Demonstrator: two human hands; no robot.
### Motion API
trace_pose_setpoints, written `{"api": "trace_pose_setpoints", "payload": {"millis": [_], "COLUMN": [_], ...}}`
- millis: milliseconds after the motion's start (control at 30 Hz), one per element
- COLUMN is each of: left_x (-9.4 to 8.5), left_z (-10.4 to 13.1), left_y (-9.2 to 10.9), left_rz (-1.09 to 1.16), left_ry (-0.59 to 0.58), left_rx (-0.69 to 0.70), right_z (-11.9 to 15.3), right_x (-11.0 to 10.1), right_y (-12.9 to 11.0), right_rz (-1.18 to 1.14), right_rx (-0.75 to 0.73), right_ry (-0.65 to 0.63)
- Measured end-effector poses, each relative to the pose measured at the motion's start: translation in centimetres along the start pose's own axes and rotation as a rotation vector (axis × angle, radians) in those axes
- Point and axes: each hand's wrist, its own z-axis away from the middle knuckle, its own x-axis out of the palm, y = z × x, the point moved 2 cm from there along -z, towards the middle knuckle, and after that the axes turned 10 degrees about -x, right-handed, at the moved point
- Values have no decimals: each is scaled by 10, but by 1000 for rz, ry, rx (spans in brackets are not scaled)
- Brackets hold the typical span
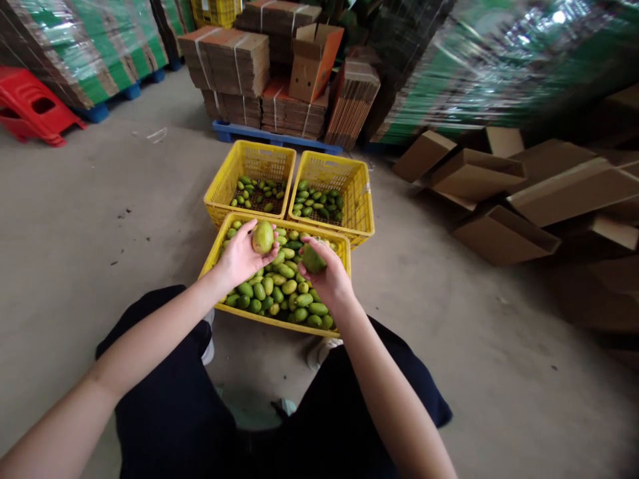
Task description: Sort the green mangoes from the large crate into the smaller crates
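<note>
In my left hand (pixel 240 258), turned palm up, rests a yellow-green oval fruit (pixel 262 237) with the fingers curled under it. My right hand (pixel 329 274) is wrapped round a darker green fruit (pixel 312 259), partly hidden by the fingers. Both hands are above a yellow plastic crate (pixel 279 324) filled with many similar green and yellowish fruits (pixel 279 285). Touching its far side stand two more yellow crates, the left one (pixel 214 195) and the right one (pixel 368 211). Each has a thin layer of fruit at the bottom.
Flattened cardboard stacks (pixel 232 60) and an open box (pixel 312 66) sit on a blue pallet (pixel 279 138) behind the crates. Open cartons (pixel 504 233) are heaped at right. A red stool (pixel 34 106) stands at left, near wrapped green stacks (pixel 100 46). My knees flank the near crate.
</note>
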Motion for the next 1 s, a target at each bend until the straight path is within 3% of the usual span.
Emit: {"api": "trace_pose_setpoints", "payload": {"millis": [167, 333, 433, 600, 700, 900, 1000], "left_x": [7, 8, 7, 5, 6, 13, 20], "left_z": [0, -5, -12, -16, -14, -8, -14], "left_y": [0, -1, -4, -7, -5, 6, 7], "left_rz": [-115, -8, 73, 76, 74, 119, 186], "left_ry": [-98, -11, 2, 49, 19, -77, -86], "left_rx": [63, 113, 54, 12, 33, 90, 127], "right_z": [-10, -9, -9, -11, -11, -11, -18], "right_x": [3, 7, 8, 8, 8, 10, 13], "right_y": [12, 14, 14, 17, 15, -1, -6], "right_rz": [-34, -58, -79, -201, -266, -410, -487], "right_rx": [56, -59, -89, 107, 179, 67, -57], "right_ry": [-30, 89, 155, 99, 77, -67, -62]}}
